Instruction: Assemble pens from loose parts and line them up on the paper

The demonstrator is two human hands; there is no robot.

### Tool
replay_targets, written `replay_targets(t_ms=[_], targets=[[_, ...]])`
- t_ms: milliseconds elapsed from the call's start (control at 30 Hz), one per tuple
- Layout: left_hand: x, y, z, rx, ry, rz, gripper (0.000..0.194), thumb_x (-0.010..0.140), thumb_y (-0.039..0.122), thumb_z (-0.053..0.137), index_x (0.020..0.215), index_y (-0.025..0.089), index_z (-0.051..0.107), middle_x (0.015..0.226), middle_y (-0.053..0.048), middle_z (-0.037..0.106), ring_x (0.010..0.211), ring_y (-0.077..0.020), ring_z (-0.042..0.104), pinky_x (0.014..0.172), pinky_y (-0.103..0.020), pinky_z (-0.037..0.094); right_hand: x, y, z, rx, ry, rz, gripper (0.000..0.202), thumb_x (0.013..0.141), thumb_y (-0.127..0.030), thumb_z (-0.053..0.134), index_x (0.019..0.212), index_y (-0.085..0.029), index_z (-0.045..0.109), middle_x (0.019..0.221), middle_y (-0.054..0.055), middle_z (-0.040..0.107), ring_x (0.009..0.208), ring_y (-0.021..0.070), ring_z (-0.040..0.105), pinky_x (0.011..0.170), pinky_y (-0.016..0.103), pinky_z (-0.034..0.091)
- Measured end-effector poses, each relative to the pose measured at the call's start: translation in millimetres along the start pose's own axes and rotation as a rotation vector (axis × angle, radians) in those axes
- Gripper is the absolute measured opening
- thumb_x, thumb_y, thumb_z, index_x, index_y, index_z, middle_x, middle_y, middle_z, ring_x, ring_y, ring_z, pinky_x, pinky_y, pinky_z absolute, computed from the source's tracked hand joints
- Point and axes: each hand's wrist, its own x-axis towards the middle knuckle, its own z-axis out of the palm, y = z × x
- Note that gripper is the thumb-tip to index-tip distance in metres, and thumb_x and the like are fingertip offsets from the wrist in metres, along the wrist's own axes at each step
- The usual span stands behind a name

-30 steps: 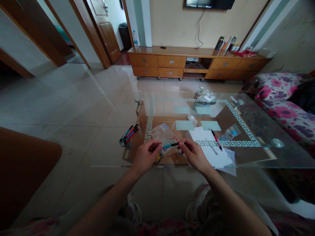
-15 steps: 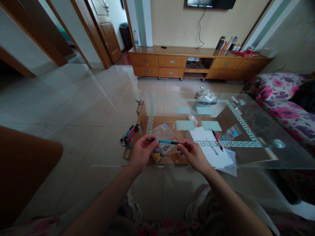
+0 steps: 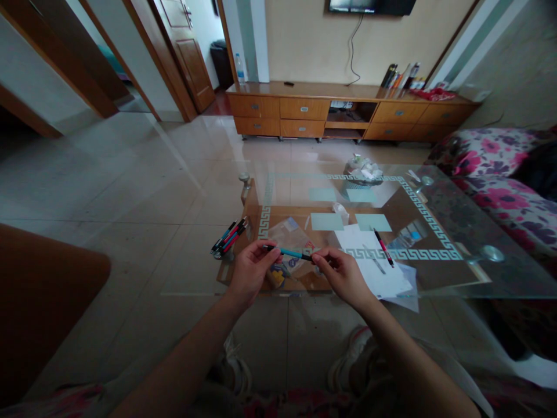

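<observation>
A blue pen (image 3: 290, 252) with black ends is held level between my two hands, above the near edge of the glass table. My left hand (image 3: 252, 267) pinches its left end with thumb and fingers. At the other end, the fingers of my right hand (image 3: 342, 273) are closed on the black part. Several blue, red and black pens (image 3: 228, 238) lie bundled at the table's left corner. To the right, a red and black pen (image 3: 383, 248) rests on white paper sheets (image 3: 376, 278).
The glass table (image 3: 517, 284) has a patterned border. A basket (image 3: 363, 174) with crumpled white stuff appears near its far side. A clear plastic package (image 3: 289, 232) shows beyond my hands. A floral sofa (image 3: 500, 191) stands right, a wooden TV cabinet (image 3: 304, 110) at the back.
The blue pen has tilted slightly, its right end dropping a little. My right hand has shifted slightly; my left hand keeps its grip in nearly the same place.
</observation>
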Motion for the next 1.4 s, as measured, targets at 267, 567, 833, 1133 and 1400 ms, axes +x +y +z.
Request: replay_targets(t_ms=[267, 567, 833, 1133, 1400], targets=[[-1, 2, 1.5, -0.044, -0.005, -0.032, 0.032, 0.072, 0.029, 0.083, 0.095, 0.015, 0.066, 0.078, -0.001, 0.069, 0.071, -0.0122, 0.068, 0.071, -0.025, 0.056, 0, 9, 1, 0.007, 0.114, -0.009, 0.032, 0.085, -0.044, 0.070, 0.105, -0.019, 0.072, 0.087, 0.006, 0.072, 0.067, 0.0161, 0.058, 0.059, 0.027, 0.045], [-4, 7, 4.2, -0.035, -0.046, -0.049, 0.032, 0.072, 0.029, 0.083, 0.095, 0.015, 0.066, 0.077, -0.001, 0.069, 0.069, -0.0120, 0.068, 0.070, -0.025, 0.056, -1, -1, -5, -0.069, 0.042, 0.015, 0.046, 0.099, -0.050, 0.047, 0.073, -0.020, 0.070, 0.072, 0.004, 0.070, 0.069, 0.0189, 0.063, 0.066, 0.029, 0.046], [-2, 6, 3.4, -0.030, -0.002, -0.020, 0.031, 0.071, 0.029, 0.083, 0.094, 0.015, 0.067, 0.075, 0.001, 0.066, 0.064, -0.0099, 0.064, 0.065, -0.023, 0.054, 0, -4, -3, -0.120, -0.010, -0.065, 0.032, 0.094, -0.049, 0.056, 0.091, -0.020, 0.069, 0.076, 0.004, 0.067, 0.068, 0.0179, 0.058, 0.062, 0.028, 0.043], [-1, 8, 1.1, -0.012, -0.003, -0.012, 0.032, 0.072, 0.028, 0.082, 0.096, 0.015, 0.067, 0.074, 0.000, 0.065, 0.064, -0.0095, 0.064, 0.065, -0.022, 0.053, -2, -9, -3, -0.165, -0.144, -0.077, 0.046, 0.101, -0.049, 0.043, 0.072, -0.020, 0.065, 0.070, 0.002, 0.065, 0.067, 0.0172, 0.058, 0.064, 0.027, 0.040], [0, 6, 0.8, 0.042, 0.011, 0.055, 0.040, 0.074, 0.029, 0.081, 0.109, 0.018, 0.065, 0.081, 0.001, 0.066, 0.067, -0.0103, 0.066, 0.068, -0.023, 0.054, -3, -5, -2, -0.140, -0.202, -0.034, 0.047, 0.101, -0.049, 0.043, 0.071, -0.019, 0.065, 0.067, 0.001, 0.063, 0.066, 0.0161, 0.057, 0.063, 0.026, 0.039]])
